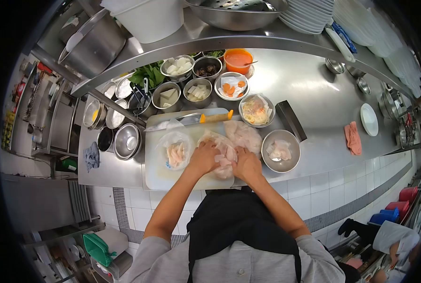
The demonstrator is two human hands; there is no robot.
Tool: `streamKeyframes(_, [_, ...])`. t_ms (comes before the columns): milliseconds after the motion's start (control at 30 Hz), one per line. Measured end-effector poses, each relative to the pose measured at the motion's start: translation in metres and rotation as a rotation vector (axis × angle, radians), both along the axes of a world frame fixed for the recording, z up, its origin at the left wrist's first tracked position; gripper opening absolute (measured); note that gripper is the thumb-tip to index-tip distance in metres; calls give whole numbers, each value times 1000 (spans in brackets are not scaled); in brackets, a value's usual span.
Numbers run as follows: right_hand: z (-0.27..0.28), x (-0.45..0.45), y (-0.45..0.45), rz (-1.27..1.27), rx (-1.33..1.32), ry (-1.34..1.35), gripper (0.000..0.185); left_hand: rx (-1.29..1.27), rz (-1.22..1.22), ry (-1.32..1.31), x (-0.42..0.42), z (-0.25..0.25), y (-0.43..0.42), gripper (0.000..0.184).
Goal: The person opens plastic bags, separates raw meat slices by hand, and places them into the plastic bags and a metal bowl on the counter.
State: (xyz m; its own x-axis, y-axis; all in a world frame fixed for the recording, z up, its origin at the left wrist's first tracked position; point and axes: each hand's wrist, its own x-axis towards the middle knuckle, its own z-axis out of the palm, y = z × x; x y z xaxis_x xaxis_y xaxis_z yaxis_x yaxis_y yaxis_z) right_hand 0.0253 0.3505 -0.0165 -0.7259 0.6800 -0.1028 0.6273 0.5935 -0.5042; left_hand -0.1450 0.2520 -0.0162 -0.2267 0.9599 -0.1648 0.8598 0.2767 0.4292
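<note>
A plastic bag (224, 171) of pale pieces (226, 153) lies between left hand (204, 158) and right hand (247, 165), both touching, grips unclear, steel bowl (289, 163) nearer the right

This is a commercial kitchen, shown by its steel counter (316, 101), stacked plates (307, 16), large pot (98, 46) and cutting board (161, 179).

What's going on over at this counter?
Someone in a black apron has the left hand and right hand on a clear plastic bag of pale pieces, lying on a cutting board. A knife lies along the board's far side, out of both hands. A metal bowl to the right holds more pale pieces.
</note>
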Motion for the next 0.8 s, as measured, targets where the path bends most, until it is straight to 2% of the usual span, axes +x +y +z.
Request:
streamKeyframes(67, [-4, -1, -2, -10, 5, 36, 52, 86, -37, 12, -2, -5, -13, 38])
streamKeyframes(167, [-6, -3, -3, -12, 9, 51, 52, 144, 70, -87, -4, -5, -26, 36])
streamKeyframes(233, [-4, -5, -3, -4, 21, 73, 51, 297, 208, -126, -6, -10, -33, 37])
streamKeyframes(267, [-7, -7, -3, 1, 21, 73, 51, 297, 213, -126, -7, -12, -35, 37])
streamKeyframes(333, [-10, -12, -2, 177, 220, 200, 49, 234, 306, -182, -5, -5, -37, 37])
streamKeyframes(433, [-8, -25, -6, 309, 193, 143, 45, 312, 300, -214, -3, -5, -39, 36])
streamKeyframes(533, [-18, -39, -6, 268, 322, 79, 37, 302, 335, -260, -2, 0, -38, 32])
streamKeyframes(633, [-28, -53, 6, 269, 340, 46, 35, 302, 348, -304, -4, 4, -37, 34])
streamKeyframes(667, [-30, -57, 10, 273, 342, 47, 35, 304, 351, -303, -5, 3, -38, 34])
streamKeyframes(733, [-34, -65, 16, 294, 275, -127, 37, 317, 379, -276, -8, -5, -38, 35])
streamKeyframes(767, [-35, -65, 19, 296, 278, -125, 37, 320, 382, -274, -9, -9, -39, 35])
streamKeyframes(800, [-34, -62, 24, 223, 94, 17, 32, 386, 398, -291, -10, -11, -40, 36])
